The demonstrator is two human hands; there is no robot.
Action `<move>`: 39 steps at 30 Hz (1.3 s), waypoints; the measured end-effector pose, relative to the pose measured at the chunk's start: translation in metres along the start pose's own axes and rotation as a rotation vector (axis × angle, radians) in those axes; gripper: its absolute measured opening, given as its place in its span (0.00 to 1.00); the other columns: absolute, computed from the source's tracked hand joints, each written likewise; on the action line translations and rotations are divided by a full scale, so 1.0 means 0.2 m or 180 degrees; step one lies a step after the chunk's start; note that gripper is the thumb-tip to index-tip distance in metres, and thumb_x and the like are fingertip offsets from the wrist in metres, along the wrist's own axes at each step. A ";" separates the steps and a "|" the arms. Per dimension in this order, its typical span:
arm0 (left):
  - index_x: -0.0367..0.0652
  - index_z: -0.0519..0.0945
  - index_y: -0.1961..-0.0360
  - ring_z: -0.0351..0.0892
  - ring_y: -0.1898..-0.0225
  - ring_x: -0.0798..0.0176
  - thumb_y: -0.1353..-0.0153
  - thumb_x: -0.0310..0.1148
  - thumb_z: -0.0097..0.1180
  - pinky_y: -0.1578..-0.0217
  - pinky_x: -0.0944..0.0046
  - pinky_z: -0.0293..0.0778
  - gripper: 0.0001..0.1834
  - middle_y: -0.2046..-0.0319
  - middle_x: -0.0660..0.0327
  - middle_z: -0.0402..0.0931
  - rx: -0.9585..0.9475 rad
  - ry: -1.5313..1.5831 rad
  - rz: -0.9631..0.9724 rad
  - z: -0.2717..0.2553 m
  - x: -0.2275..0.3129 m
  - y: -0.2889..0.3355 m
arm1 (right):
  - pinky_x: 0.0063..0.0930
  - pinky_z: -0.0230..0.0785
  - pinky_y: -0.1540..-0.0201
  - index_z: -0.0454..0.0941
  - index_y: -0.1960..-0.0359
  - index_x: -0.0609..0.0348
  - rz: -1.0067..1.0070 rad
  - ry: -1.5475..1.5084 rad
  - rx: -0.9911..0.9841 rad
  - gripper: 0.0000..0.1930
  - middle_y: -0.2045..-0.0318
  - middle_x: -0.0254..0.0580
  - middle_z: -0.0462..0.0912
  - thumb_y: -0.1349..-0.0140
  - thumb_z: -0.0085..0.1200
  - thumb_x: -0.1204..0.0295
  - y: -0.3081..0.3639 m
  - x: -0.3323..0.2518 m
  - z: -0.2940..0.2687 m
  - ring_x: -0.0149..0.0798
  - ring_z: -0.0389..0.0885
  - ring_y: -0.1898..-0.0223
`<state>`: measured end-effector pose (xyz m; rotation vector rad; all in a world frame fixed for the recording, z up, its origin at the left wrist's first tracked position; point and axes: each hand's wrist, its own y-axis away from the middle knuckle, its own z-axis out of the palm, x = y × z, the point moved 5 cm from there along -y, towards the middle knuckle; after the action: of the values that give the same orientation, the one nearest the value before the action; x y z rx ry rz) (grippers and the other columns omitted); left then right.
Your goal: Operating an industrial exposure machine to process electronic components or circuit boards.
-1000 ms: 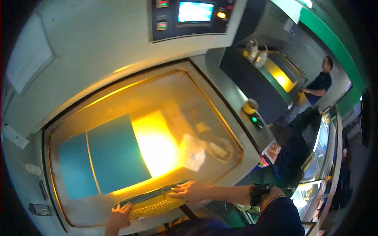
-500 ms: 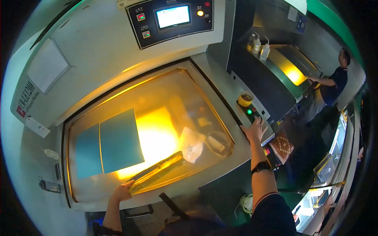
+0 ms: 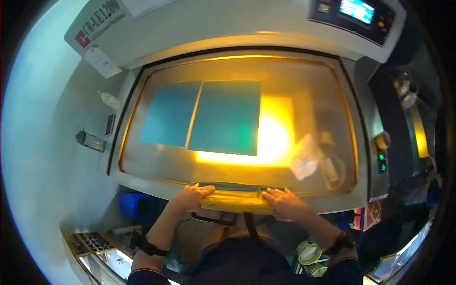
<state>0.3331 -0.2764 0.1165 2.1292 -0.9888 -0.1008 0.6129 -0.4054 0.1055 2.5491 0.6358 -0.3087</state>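
Note:
A long yellow see-through bar (image 3: pixel 236 202) with a dark strip along its far side lies across the near edge of the machine's bed. My left hand (image 3: pixel 192 197) grips its left end, fingers over the dark strip. At the other end my right hand (image 3: pixel 286 204) holds on in the same way. Beyond the bar, two flat blue-green sheets (image 3: pixel 172 116) lie side by side under the clear cover of the bed (image 3: pixel 304 78). Bright yellow light shines out around the right sheet. A crumpled white piece (image 3: pixel 304 158) rests to the right of the glow.
A panel with lit green buttons (image 3: pixel 382 161) and a yellow roll (image 3: pixel 383 140) flank the bed on the right. The machine's screen (image 3: pixel 357 10) is at upper right. A bottle (image 3: pixel 90 141), a phone (image 3: pixel 110 125) and a squeeze bottle (image 3: pixel 109 100) sit at left.
My right hand has left the button panel and taken hold of the bar's right end. The bar has turned from a slant to lie along the bed's near edge. The view has swung left.

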 end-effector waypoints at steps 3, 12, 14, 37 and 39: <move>0.56 0.55 0.28 0.57 0.31 0.35 0.46 0.29 0.58 0.39 0.30 0.60 0.44 0.28 0.66 0.55 0.0227 -0.0293 -0.0093 0.07 -0.19 0.12 | 0.52 0.59 0.34 0.63 0.33 0.58 0.0288 -0.0324 0.0666 0.34 0.33 0.51 0.65 0.43 0.56 0.66 -0.19 -0.15 0.02 0.49 0.65 0.33; 0.59 0.66 0.33 0.77 0.47 0.43 0.45 0.37 0.60 0.48 0.49 0.74 0.36 0.47 0.52 0.78 0.0907 -0.0100 0.0100 -0.99 -1.30 -0.84 | 0.46 0.75 0.51 0.70 0.37 0.33 0.1056 -0.0327 0.1092 0.27 0.48 0.39 0.81 0.41 0.52 0.66 -1.35 0.70 -0.80 0.48 0.82 0.51; 0.59 0.67 0.33 0.78 0.48 0.44 0.44 0.35 0.58 0.48 0.51 0.74 0.34 0.47 0.52 0.78 0.0422 -0.0220 0.0059 -1.20 -1.29 -1.05 | 0.44 0.75 0.49 0.69 0.37 0.25 0.1637 -0.0018 0.0516 0.30 0.46 0.38 0.80 0.43 0.52 0.68 -1.49 0.96 -0.98 0.47 0.81 0.49; 0.50 0.63 0.33 0.64 0.39 0.32 0.54 0.36 0.63 0.41 0.30 0.60 0.43 0.36 0.55 0.66 0.1160 -0.0348 0.0046 -0.69 -1.30 -0.79 | 0.44 0.69 0.44 0.74 0.45 0.51 0.1192 -0.0744 0.0912 0.25 0.46 0.46 0.78 0.48 0.57 0.71 -1.40 0.59 -0.65 0.50 0.73 0.41; 0.54 0.60 0.30 0.61 0.35 0.35 0.52 0.35 0.63 0.40 0.33 0.61 0.45 0.34 0.53 0.64 0.0869 -0.0675 0.0189 -0.40 -1.11 -0.45 | 0.54 0.64 0.39 0.62 0.33 0.49 0.0401 0.0305 0.0512 0.33 0.36 0.54 0.66 0.44 0.54 0.73 -1.03 0.21 -0.41 0.56 0.67 0.37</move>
<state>0.2641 -0.0404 0.0591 2.3704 -1.2490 -0.1738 0.5559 -0.1883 0.0773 2.7576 0.5000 -0.2023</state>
